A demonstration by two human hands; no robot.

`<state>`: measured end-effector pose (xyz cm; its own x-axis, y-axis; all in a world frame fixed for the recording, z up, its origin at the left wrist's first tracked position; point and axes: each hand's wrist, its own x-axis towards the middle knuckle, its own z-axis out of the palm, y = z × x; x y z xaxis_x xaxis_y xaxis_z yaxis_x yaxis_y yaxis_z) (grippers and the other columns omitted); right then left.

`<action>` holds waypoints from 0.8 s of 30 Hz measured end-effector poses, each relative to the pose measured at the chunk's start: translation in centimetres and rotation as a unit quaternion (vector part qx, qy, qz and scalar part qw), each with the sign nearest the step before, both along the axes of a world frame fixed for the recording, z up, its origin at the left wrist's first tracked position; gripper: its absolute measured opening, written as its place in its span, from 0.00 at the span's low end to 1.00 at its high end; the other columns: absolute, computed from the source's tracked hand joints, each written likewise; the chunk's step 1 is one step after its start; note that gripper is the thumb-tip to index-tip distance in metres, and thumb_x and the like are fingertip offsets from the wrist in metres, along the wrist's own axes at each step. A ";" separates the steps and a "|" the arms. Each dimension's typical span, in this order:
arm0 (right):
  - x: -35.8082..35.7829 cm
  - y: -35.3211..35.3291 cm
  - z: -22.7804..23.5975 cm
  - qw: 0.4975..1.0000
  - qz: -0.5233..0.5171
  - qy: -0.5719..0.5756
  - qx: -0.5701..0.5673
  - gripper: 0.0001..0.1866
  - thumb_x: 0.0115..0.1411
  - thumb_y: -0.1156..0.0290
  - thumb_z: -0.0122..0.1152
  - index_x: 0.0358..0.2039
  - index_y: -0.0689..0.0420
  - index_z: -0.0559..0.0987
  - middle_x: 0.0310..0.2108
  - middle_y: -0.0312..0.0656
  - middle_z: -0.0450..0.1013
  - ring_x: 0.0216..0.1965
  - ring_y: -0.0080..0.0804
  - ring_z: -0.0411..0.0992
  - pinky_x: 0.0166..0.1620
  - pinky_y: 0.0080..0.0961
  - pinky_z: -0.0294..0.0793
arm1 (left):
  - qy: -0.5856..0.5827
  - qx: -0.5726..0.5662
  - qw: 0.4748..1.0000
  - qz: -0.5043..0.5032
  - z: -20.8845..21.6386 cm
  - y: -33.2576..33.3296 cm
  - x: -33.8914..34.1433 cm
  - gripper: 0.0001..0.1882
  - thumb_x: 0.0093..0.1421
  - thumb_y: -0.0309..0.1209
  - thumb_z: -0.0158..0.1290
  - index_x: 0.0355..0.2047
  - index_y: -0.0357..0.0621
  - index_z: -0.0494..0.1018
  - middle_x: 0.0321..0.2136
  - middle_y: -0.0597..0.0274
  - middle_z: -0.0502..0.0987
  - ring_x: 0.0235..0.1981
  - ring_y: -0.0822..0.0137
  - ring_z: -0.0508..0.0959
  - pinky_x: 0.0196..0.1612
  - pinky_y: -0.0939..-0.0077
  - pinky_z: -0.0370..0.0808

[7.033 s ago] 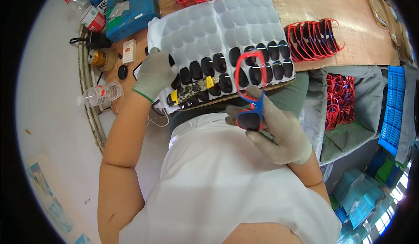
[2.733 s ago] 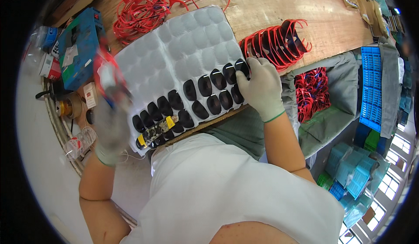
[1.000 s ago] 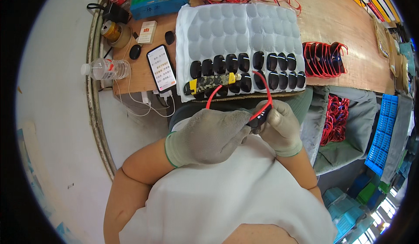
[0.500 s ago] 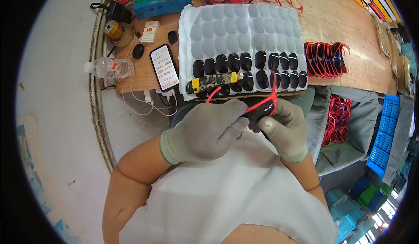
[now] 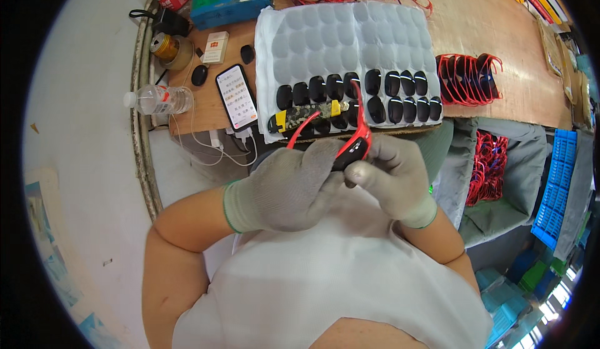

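Both my hands wear grey knitted gloves. My left hand (image 5: 284, 189) is closed round one side of a pair of red-framed sunglasses (image 5: 352, 154) with dark lenses. My right hand (image 5: 400, 177) pinches the other side, its thumb beside the lower edge of a lens. Both red temples point away from me, over the near edge of a white moulded tray (image 5: 312, 41). Rows of loose dark lenses (image 5: 395, 109) lie in its nearer pockets. Across some of them rests a yellow and camouflage-patterned utility knife (image 5: 307, 116). The fingertips under the frame are partly hidden.
Left of the tray lie a phone (image 5: 236, 98), a small white box (image 5: 216, 48) and a plastic bottle (image 5: 159, 99). Red frames (image 5: 469, 80) stand lined up to the right; more lie in a grey-lined bin (image 5: 487, 168) below. A blue box (image 5: 231, 2) stands at the back.
Both hands have shifted a little to the left with the sunglasses. The frame has turned, and its right temple now leans left over the tray.
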<state>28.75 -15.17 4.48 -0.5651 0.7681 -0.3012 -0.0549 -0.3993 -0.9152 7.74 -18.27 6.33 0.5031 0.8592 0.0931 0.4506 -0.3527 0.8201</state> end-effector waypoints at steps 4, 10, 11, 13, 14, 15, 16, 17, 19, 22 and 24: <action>0.9 0.4 -0.1 1.000 -0.006 0.027 0.008 0.07 0.61 0.73 0.64 0.35 0.64 0.82 0.28 0.33 0.76 0.30 0.16 0.69 0.34 0.18 0.69 | -0.048 0.061 0.997 0.032 -0.6 0.2 1.8 0.18 0.54 0.16 0.50 0.47 0.25 0.67 0.25 0.48 0.74 0.18 0.53 0.75 0.23 0.62 0.74; 1.7 1.2 0.5 0.997 0.046 0.030 0.054 0.09 0.57 0.71 0.68 0.33 0.64 0.82 0.27 0.37 0.76 0.30 0.23 0.72 0.33 0.24 0.71 | 0.060 0.073 0.995 0.007 0.7 0.0 1.8 0.17 0.52 0.19 0.54 0.44 0.29 0.70 0.22 0.55 0.75 0.17 0.56 0.75 0.21 0.63 0.73; 2.6 1.4 0.5 0.987 0.069 -0.017 0.142 0.11 0.55 0.70 0.70 0.34 0.64 0.81 0.27 0.38 0.75 0.30 0.26 0.73 0.34 0.25 0.72 | 0.074 0.033 0.996 -0.020 2.0 0.4 1.9 0.16 0.53 0.21 0.55 0.43 0.32 0.71 0.22 0.58 0.75 0.18 0.57 0.77 0.21 0.63 0.74; 4.5 1.9 0.6 0.938 0.108 -0.112 0.311 0.16 0.50 0.68 0.75 0.36 0.63 0.81 0.27 0.40 0.75 0.29 0.32 0.74 0.36 0.28 0.74 | 0.109 0.004 0.992 -0.061 2.9 0.4 2.2 0.14 0.54 0.24 0.56 0.40 0.34 0.71 0.22 0.61 0.75 0.20 0.58 0.78 0.21 0.62 0.74; 4.9 1.7 1.2 0.946 0.052 -0.136 0.291 0.26 0.42 0.66 0.80 0.40 0.64 0.80 0.32 0.45 0.75 0.34 0.40 0.76 0.41 0.31 0.75 | 0.129 0.019 0.989 -0.070 3.1 0.1 2.6 0.13 0.54 0.25 0.56 0.40 0.34 0.72 0.21 0.61 0.75 0.20 0.58 0.78 0.21 0.62 0.74; 5.0 1.8 1.1 0.932 -0.001 -0.141 0.335 0.27 0.42 0.65 0.80 0.41 0.64 0.79 0.33 0.46 0.75 0.37 0.41 0.75 0.42 0.32 0.75 | 0.148 0.034 0.985 -0.081 3.3 0.0 2.9 0.12 0.54 0.26 0.56 0.39 0.35 0.72 0.21 0.61 0.74 0.20 0.57 0.77 0.21 0.61 0.73; 4.9 1.9 1.0 0.913 -0.054 -0.147 0.377 0.29 0.41 0.65 0.81 0.41 0.65 0.79 0.35 0.47 0.75 0.39 0.41 0.75 0.44 0.32 0.75 | 0.162 0.004 0.982 -0.096 3.0 0.1 3.0 0.11 0.55 0.29 0.56 0.37 0.37 0.72 0.20 0.59 0.74 0.19 0.55 0.77 0.20 0.61 0.72; 5.2 2.2 0.9 0.910 -0.033 -0.128 0.393 0.27 0.42 0.66 0.79 0.40 0.65 0.78 0.35 0.48 0.74 0.40 0.43 0.74 0.43 0.34 0.75 | 0.133 0.002 0.987 -0.089 2.8 0.4 3.4 0.12 0.54 0.28 0.57 0.38 0.38 0.73 0.18 0.59 0.73 0.17 0.55 0.75 0.19 0.62 0.71; 5.6 3.1 0.7 0.901 0.013 -0.082 0.426 0.22 0.45 0.67 0.76 0.37 0.65 0.77 0.37 0.49 0.73 0.42 0.47 0.72 0.41 0.36 0.74 | 0.075 -0.004 0.994 -0.078 2.4 1.6 4.1 0.13 0.52 0.27 0.57 0.39 0.40 0.75 0.14 0.59 0.73 0.12 0.54 0.73 0.17 0.65 0.69; 6.4 3.0 -2.0 0.911 0.108 0.019 0.397 0.13 0.51 0.69 0.68 0.32 0.64 0.75 0.32 0.50 0.71 0.35 0.50 0.70 0.37 0.39 0.70 | 0.104 -0.070 0.959 -0.254 1.4 3.8 4.5 0.15 0.53 0.29 0.58 0.41 0.39 0.75 0.16 0.58 0.73 0.14 0.56 0.74 0.19 0.66 0.71; 7.7 2.0 -2.9 0.923 0.101 0.018 0.371 0.10 0.55 0.71 0.64 0.29 0.64 0.74 0.28 0.51 0.69 0.30 0.51 0.68 0.35 0.40 0.69 | 0.023 -0.088 0.966 -0.242 0.4 7.0 4.6 0.15 0.55 0.32 0.58 0.41 0.38 0.75 0.19 0.54 0.75 0.19 0.57 0.77 0.24 0.67 0.74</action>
